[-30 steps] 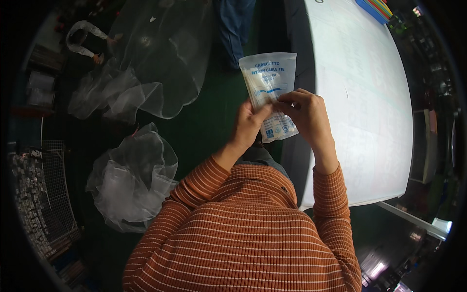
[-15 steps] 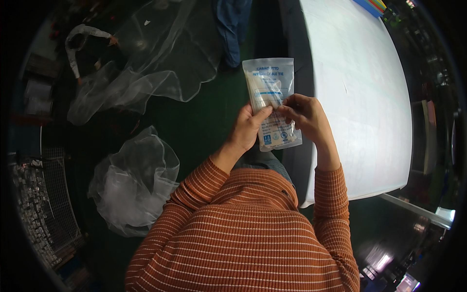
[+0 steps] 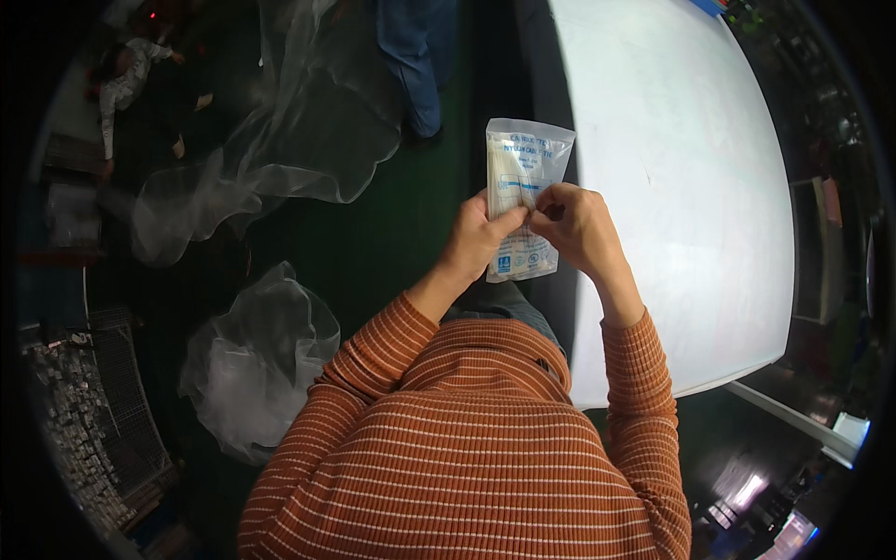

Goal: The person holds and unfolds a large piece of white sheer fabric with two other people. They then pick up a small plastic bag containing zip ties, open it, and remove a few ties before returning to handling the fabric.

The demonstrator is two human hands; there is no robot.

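A clear plastic bag of white cable ties (image 3: 519, 168), printed in blue, is held upright in front of my body. My left hand (image 3: 476, 241) grips its left side, with the thumb lying across the front. At the middle of the bag, the fingers of my right hand (image 3: 576, 224) are pinched against the plastic near my left thumb. Whether they hold the plastic or something small cannot be made out. The top of the bag looks flat and clear, and the ties bunch along its left side.
A large white-topped table (image 3: 681, 215) stands at my right. Crumpled clear plastic bags (image 3: 257, 373) lie on the dark green floor at my left, and more sheeting (image 3: 317, 140) lies farther off. Someone's blue trouser leg (image 3: 411, 65) is ahead; another person (image 3: 131, 84) bends at far left.
The bag has turned slightly, its top shifting right. My right fingers have pinched closer together beside my left thumb. The person at far left has moved in the view.
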